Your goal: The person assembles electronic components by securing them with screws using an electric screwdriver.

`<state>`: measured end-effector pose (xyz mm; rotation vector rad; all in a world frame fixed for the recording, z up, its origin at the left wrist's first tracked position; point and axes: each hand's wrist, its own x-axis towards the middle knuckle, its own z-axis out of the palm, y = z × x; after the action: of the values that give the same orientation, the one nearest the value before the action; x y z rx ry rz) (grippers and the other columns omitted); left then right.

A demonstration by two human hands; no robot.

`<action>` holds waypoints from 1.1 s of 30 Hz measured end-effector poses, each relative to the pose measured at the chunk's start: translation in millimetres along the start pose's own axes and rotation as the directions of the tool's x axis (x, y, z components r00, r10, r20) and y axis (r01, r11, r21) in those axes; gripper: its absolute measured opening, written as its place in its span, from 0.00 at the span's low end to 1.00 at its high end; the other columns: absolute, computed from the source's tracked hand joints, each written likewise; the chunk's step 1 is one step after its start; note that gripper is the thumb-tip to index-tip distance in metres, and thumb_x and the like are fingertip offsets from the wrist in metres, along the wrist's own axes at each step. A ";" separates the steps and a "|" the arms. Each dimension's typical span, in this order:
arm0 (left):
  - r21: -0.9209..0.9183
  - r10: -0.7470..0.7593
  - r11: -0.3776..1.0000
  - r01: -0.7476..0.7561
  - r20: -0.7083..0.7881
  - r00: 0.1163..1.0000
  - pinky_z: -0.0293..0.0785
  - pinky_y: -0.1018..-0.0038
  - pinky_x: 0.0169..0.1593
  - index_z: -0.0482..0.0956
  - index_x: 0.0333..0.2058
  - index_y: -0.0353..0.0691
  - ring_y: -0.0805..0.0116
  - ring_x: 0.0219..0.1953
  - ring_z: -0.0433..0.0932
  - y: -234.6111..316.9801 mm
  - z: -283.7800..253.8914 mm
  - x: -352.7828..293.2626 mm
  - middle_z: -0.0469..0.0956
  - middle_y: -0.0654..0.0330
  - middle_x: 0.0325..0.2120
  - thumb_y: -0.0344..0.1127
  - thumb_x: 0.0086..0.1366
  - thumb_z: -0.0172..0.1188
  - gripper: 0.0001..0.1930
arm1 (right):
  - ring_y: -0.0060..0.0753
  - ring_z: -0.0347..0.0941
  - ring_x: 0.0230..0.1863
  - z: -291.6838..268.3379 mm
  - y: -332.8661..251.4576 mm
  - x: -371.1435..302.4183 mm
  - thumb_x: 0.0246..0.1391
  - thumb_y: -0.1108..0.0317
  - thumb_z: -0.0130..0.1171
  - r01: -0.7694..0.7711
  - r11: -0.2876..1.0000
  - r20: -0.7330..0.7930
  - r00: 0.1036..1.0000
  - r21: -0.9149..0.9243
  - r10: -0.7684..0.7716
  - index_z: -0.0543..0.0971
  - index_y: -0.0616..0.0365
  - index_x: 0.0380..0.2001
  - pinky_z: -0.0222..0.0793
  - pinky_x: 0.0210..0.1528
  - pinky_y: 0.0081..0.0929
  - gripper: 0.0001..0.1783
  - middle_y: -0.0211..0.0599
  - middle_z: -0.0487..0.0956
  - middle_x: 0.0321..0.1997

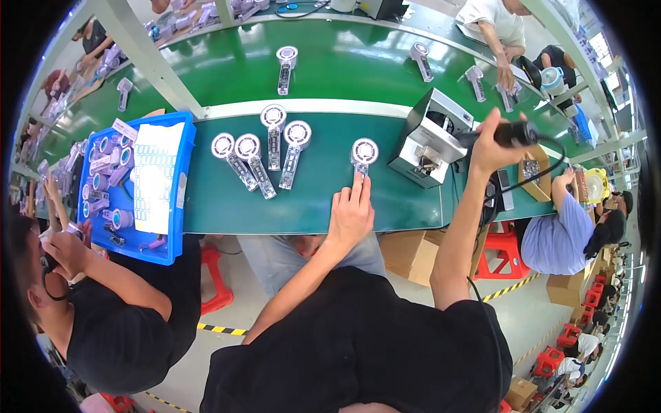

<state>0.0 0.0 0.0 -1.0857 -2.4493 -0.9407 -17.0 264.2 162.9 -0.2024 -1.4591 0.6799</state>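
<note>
My left hand (pixel 352 215) lies over the handle of a small lilac handheld fan (pixel 365 151), its fingers closed along the lower part. The fan lies on the green bench with its round head pointing away from me; my fingers hide the handle's end. My right hand (pixel 487 143) is raised at the right, wrapped round a black corded electric screwdriver (pixel 518 134). The screwdriver's front end points left, to a grey boxy screw feeder (pixel 428 141); whether its tip touches the feeder I cannot tell. Several more fans (pixel 273 117) lie side by side left of my left hand.
A blue tray (pixel 180 158) of fan parts and a white sheet stands at the left, beside a seated co-worker (pixel 117 310). Beyond a white rail (pixel 310 107), a green conveyor belt (pixel 344 69) bears spaced-out fans. The screwdriver's cord (pixel 561 148) loops at the right, near a cardboard box (pixel 536 180).
</note>
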 end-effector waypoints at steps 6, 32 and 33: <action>-0.002 0.005 1.000 -0.005 -0.005 1.000 0.69 0.60 0.44 0.70 0.58 0.26 0.51 0.41 0.72 1.8 -2.5 0.0 0.69 0.40 0.58 0.28 0.55 0.59 0.30 | 0.23 0.74 0.20 -7.0 -57.5 -5.3 0.52 0.85 0.62 -0.126 0.951 0.223 0.973 0.283 0.063 0.60 0.63 0.56 0.72 0.24 0.21 0.31 0.38 0.77 0.24; -0.008 0.008 1.000 -0.008 -0.009 1.000 0.69 0.60 0.44 0.69 0.58 0.26 0.51 0.40 0.72 2.9 -4.3 0.8 0.69 0.40 0.58 0.27 0.55 0.59 0.30 | 0.26 0.69 0.14 13.3 -18.4 -27.9 0.57 0.77 0.63 -0.662 0.669 0.525 0.723 0.339 0.449 0.59 0.58 0.62 0.66 0.18 0.26 0.34 0.33 0.71 0.23; 0.002 0.000 1.000 0.000 -0.014 1.000 0.69 0.60 0.44 0.69 0.58 0.26 0.51 0.40 0.72 2.6 -4.3 1.4 0.69 0.40 0.58 0.27 0.55 0.59 0.30 | 0.27 0.70 0.15 13.8 -19.8 -37.0 0.57 0.77 0.63 -0.671 0.648 0.539 0.717 0.360 0.442 0.58 0.58 0.63 0.67 0.18 0.27 0.34 0.34 0.72 0.23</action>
<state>1.0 -0.8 5.0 -1.0753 -2.4381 -0.9428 -22.9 224.7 143.8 -0.0801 -1.5298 1.7289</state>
